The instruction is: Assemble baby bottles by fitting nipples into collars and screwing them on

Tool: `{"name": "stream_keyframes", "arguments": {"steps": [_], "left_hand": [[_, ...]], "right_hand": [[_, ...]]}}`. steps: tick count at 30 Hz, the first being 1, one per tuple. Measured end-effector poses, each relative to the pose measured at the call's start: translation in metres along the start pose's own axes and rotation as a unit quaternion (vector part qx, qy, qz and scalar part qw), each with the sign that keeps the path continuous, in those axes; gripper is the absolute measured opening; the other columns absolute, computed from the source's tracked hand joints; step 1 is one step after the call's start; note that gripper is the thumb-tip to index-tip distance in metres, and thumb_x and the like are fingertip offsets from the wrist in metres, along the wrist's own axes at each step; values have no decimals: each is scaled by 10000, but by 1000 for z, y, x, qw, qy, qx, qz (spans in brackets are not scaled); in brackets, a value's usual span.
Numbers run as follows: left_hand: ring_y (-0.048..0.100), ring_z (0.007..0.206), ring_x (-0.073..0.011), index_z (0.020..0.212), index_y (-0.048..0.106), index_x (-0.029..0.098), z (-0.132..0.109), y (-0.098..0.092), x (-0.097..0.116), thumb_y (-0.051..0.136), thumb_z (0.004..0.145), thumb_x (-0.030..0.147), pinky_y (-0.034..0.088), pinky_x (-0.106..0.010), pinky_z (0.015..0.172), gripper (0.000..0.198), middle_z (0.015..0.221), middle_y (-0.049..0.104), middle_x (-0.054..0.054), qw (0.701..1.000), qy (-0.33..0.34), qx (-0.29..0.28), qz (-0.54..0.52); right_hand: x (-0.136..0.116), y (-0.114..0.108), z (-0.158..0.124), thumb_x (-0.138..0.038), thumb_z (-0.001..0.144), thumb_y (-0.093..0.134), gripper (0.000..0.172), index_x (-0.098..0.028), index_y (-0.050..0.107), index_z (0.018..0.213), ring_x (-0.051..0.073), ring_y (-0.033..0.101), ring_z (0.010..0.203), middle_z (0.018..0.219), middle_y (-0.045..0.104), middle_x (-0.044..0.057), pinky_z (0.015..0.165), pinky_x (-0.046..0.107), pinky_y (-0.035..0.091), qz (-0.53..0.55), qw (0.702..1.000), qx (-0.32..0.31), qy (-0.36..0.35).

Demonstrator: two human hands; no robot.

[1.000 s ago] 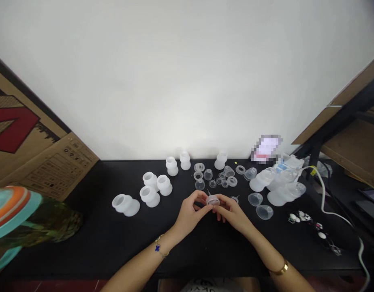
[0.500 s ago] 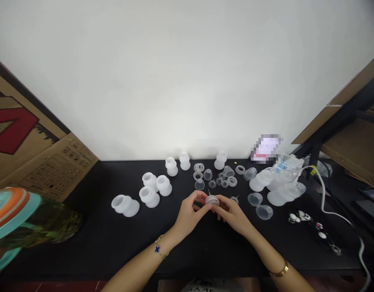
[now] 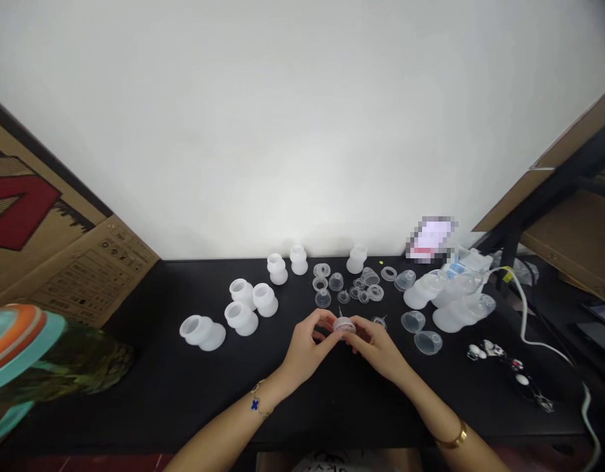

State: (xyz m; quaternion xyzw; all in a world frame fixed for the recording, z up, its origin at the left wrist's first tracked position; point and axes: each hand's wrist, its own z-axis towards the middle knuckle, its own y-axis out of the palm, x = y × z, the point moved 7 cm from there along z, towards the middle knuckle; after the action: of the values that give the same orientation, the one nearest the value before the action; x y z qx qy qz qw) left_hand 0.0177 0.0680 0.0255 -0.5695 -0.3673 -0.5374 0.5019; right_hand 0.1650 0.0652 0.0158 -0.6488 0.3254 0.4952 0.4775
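Between the fingertips of my left hand (image 3: 308, 342) and my right hand (image 3: 377, 346), a small round whitish bottle collar (image 3: 344, 324) is pinched from both sides, a thin stem rising from its top. Just right of my right fingers lies a similar small piece with a stem (image 3: 379, 321). Beyond my hands are loose clear rings (image 3: 320, 283), thin discs and clear domed caps (image 3: 322, 299). White open-necked bottles (image 3: 242, 318) stand or lean to the left and at the back. Further right, capped bottles (image 3: 423, 290) sit beside loose clear caps (image 3: 429, 342).
A large jug (image 3: 86, 357) with an orange and teal lid stands at the left by a cardboard box (image 3: 105, 269). On the right are a blurred-out screen (image 3: 430, 237), a white cable (image 3: 524, 314) and a string of small trinkets (image 3: 516, 366). A white wall closes the back.
The bottle collar has tilted slightly between my fingers, showing more of its side. Both hands stay in nearly the same place.
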Motion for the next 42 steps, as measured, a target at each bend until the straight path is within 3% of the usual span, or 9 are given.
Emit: {"name": "stream_keyframes", "arguments": {"steps": [16,28,33,42], "left_hand": [[668,872,-181,1002,643,230,-3,1,6,659,883,269,547,-271,709,126,965,703,-17,994,54,4,90],[667,872,-175,991,631,230,-2,-2,5,618,907,249,521,-251,694,87,946,695,-9,996,40,14,81],[664,870,-175,996,631,227,-2,-2,5,611,914,258,521,-256,696,90,957,692,-14,995,41,14,86],[664,859,-169,993,636,227,-3,0,3,631,905,271,527,-250,689,98,941,684,-14,996,47,5,70]], "right_hand": [[8,-2,1,-394,958,547,238,-195,646,873,144,534,607,667,553,-24,548,241,408,-37,999,19,-7],[5,0,1,-404,968,554,251,-224,675,1094,154,550,656,774,633,2,565,240,441,-23,1000,5,-20],[4,0,1,-382,956,565,232,-218,676,1078,154,550,655,766,623,-2,569,245,437,-32,999,5,-19],[5,-2,1,-355,941,565,189,-197,649,882,142,528,615,673,545,-27,553,243,387,-66,998,15,-12]]}}
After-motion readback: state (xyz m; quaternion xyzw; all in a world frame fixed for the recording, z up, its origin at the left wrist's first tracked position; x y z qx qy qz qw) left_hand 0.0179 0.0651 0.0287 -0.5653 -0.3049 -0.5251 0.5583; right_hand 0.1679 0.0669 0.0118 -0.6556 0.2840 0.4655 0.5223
